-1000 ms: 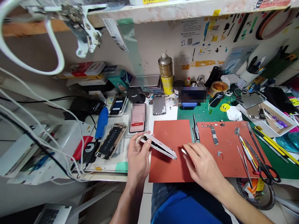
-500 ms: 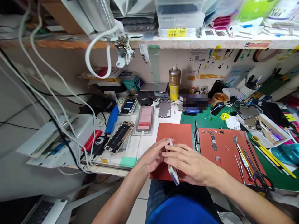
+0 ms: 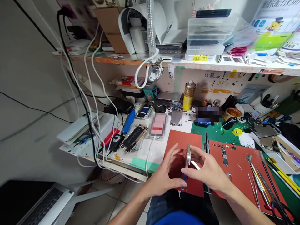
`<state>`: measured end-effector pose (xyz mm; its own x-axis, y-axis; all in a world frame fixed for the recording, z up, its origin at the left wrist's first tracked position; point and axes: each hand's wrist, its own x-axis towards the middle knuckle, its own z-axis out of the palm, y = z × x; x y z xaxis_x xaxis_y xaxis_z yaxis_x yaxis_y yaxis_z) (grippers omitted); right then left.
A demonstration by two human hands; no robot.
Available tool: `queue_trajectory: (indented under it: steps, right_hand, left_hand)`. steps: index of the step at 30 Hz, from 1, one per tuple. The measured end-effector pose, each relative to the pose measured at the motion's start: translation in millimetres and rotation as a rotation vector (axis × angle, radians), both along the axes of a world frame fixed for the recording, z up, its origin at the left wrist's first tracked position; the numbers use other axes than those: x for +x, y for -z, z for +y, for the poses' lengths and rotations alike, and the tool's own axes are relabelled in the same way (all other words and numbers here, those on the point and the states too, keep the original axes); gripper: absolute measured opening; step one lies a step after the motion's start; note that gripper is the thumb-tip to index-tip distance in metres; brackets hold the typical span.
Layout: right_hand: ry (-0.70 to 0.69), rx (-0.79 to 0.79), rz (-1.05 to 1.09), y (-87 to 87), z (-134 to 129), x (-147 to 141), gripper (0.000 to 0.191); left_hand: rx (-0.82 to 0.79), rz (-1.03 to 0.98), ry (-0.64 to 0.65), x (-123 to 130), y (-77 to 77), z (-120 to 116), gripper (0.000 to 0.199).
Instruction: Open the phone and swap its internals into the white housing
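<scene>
While your hands meet over the red mat [image 3: 184, 139], a slim phone [image 3: 188, 156] is held upright between them, its narrow edge towards you. Your right hand [image 3: 202, 167] is curled closed on the phone, thumb and fingers gripping it. Your left hand [image 3: 170, 175] is cupped and half open, thumb against the phone's lower end; whether its fingers grip cannot be told. A small white piece [image 3: 196, 165] shows by your right palm, too hidden to identify. Along the red mat's right edge lies a screwdriver [image 3: 207, 145]. Farther right of that mat are a circuit board [image 3: 225, 156] and scissors [image 3: 277, 203]. Left of it lies an opened phone [image 3: 134, 137]; beyond its far edge stands a spray can [image 3: 188, 95].
</scene>
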<state>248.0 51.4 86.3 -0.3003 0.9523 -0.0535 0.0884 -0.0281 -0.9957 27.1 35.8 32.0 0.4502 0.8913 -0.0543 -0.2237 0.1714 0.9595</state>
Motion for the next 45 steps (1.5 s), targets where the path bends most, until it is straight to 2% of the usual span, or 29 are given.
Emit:
queue_trajectory:
  steps: [4, 7, 12, 15, 18, 22, 29, 36, 45]
  right_hand:
    - [0.061, -0.117, -0.001, 7.0, -1, -8, 0.062]
    - [0.146, -0.171, -0.027, 12.3, 0, -10, 0.081]
    - [0.196, -0.199, 0.035, 20.0, -5, -11, 0.109]
    - [0.251, -0.147, 0.061, 31.9, -20, -10, 0.108]
    - [0.331, -0.087, -0.023, 49.0, -43, -10, 0.1]
    - [0.35, -0.078, -0.047, 63.4, -65, -14, 0.098]
    - [0.346, -0.072, -0.097, 55.5, -62, -18, 0.095]
    - [0.257, -0.048, -0.091, 47.7, -60, -15, 0.092]
    - [0.245, -0.179, -0.107, 33.3, -60, -14, 0.087]
  left_hand:
    - [-0.066, -0.15, 0.071, 13, 1.0, 4, 0.117]
    - [-0.075, -0.178, 0.067, 19, 1.5, 8, 0.109]
    - [-0.089, -0.142, -0.004, 19, 3.9, 7, 0.1]
    - [-0.181, -0.194, -0.082, 17, 4.1, 5, 0.102]
    - [-0.258, -0.233, -0.141, 15, 3.7, 5, 0.108]
    - [-0.254, -0.216, -0.155, 13, 5.8, 5, 0.108]
    - [-0.264, -0.202, -0.148, 17, 8.3, 3, 0.095]
    - [-0.296, -0.211, -0.134, 16, 9.7, 1, 0.094]
    - [-0.302, -0.259, -0.127, 17, 13.9, -1, 0.091]
